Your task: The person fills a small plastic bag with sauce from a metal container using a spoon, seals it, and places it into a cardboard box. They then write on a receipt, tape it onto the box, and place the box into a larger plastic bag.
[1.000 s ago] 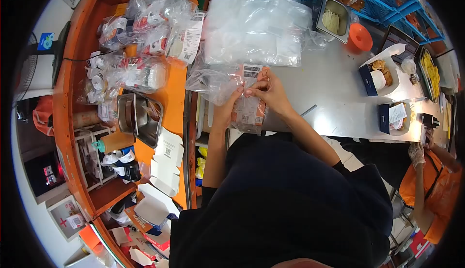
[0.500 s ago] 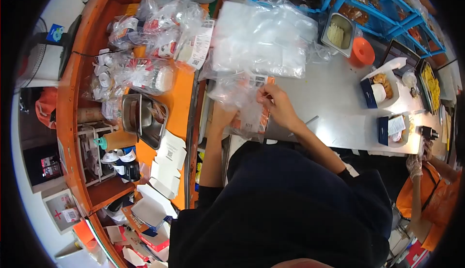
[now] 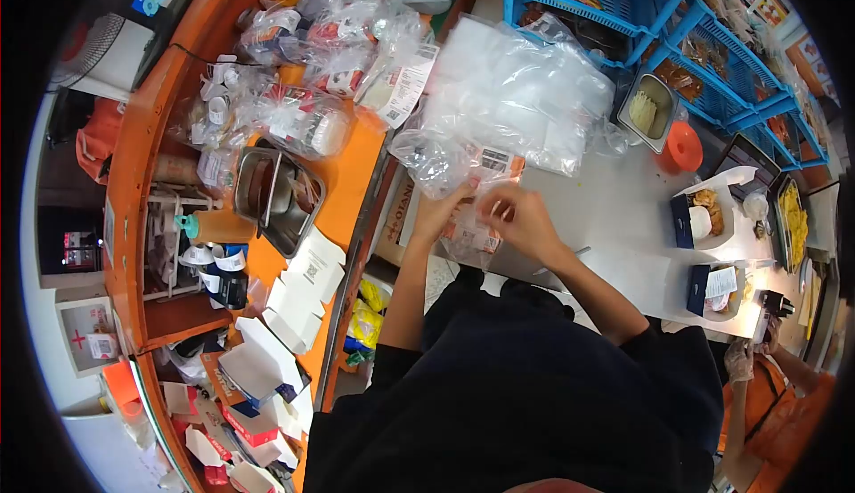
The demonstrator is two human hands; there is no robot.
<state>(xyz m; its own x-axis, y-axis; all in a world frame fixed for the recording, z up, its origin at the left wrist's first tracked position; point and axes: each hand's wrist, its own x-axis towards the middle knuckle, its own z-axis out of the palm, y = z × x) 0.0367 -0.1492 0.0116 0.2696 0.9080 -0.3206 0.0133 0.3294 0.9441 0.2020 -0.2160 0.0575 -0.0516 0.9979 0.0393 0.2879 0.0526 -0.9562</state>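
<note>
A clear plastic bag [image 3: 435, 162] with an orange-and-white printed packet [image 3: 497, 163] inside lies at the near left edge of the metal table. My left hand [image 3: 438, 217] is closed on the bag's left side, thumb and fingers pinching the film. At the right, my right hand [image 3: 525, 221] has its fingers curled together over the packet, gripping the plastic; its fingertips are partly hidden. Just beyond both hands lies a stack of clear plastic bags [image 3: 521, 92].
Wrapped orders with a receipt [image 3: 411, 85] and a steel container [image 3: 298, 217] sit on the orange counter. Blue baskets [image 3: 614, 12], an orange-red bowl [image 3: 683, 146] and two food boxes [image 3: 699, 221] stand rightward. A co-worker's gloved hand [image 3: 739, 361] shows lower right.
The view has shifted, so the surroundings sit farther right and lower. My hands have drawn closer together on the bag, and the right one has come down over the packet.
</note>
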